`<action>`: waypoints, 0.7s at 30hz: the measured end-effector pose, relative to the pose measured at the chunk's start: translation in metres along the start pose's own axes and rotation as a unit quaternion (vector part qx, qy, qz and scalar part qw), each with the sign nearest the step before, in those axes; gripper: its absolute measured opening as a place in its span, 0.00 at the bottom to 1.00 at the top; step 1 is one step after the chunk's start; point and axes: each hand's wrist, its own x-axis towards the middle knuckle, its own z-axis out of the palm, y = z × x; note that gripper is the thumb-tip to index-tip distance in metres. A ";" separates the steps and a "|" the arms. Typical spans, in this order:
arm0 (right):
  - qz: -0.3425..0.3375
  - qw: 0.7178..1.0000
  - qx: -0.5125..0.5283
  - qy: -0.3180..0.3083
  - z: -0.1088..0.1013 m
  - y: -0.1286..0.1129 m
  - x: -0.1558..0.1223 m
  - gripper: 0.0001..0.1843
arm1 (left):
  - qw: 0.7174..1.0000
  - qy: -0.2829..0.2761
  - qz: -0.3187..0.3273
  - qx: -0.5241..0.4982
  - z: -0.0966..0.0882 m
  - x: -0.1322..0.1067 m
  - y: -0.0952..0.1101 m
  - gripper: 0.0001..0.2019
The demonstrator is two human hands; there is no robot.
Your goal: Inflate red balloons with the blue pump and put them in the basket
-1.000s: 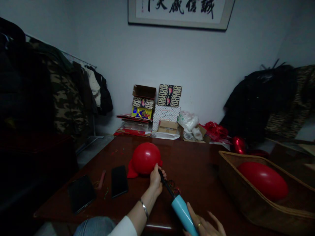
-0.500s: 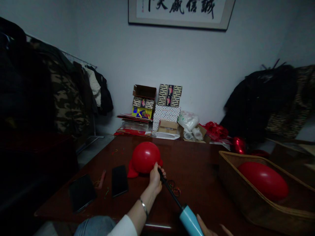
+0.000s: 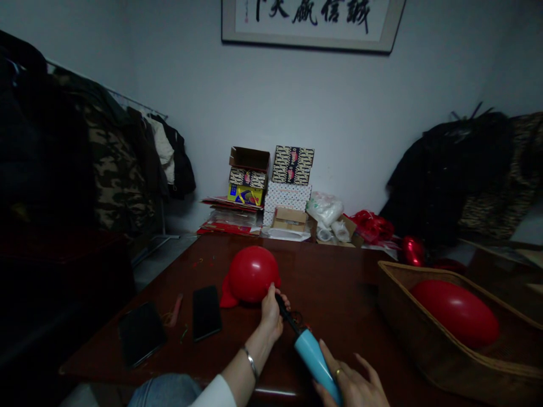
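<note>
A partly inflated red balloon (image 3: 251, 273) rests on the dark brown table (image 3: 339, 294). My left hand (image 3: 271, 312) is closed round the balloon's neck where it meets the black nozzle of a hand pump. My right hand (image 3: 350, 384) grips the light blue pump barrel (image 3: 314, 362) near the bottom edge of the view, with the barrel pushed in close to the nozzle. A flat piece of red material (image 3: 227, 298) lies under the balloon's left side.
A wicker basket (image 3: 428, 356) at the right holds a large red balloon (image 3: 456, 312). Two dark phones (image 3: 206, 312) (image 3: 141, 333) and a pink strip (image 3: 175, 309) lie at the left. Boxes (image 3: 288, 186) stand beyond the table's far edge; coats hang on both sides.
My right hand drew the blue barrel back towards me, then pushed it forward again to the nozzle. The balloon and my left hand stayed in place.
</note>
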 end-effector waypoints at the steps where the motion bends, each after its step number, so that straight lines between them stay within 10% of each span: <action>1: 0.006 1.000 0.007 -0.008 -0.002 -0.002 0.007 0.30 | 1.000 0.000 -0.004 -0.002 0.001 -0.001 -0.001 0.18; 21: 0.055 0.997 0.043 -0.021 0.008 -0.015 0.022 0.29 | 1.000 0.009 -0.025 -0.013 -0.001 0.000 -0.010 0.14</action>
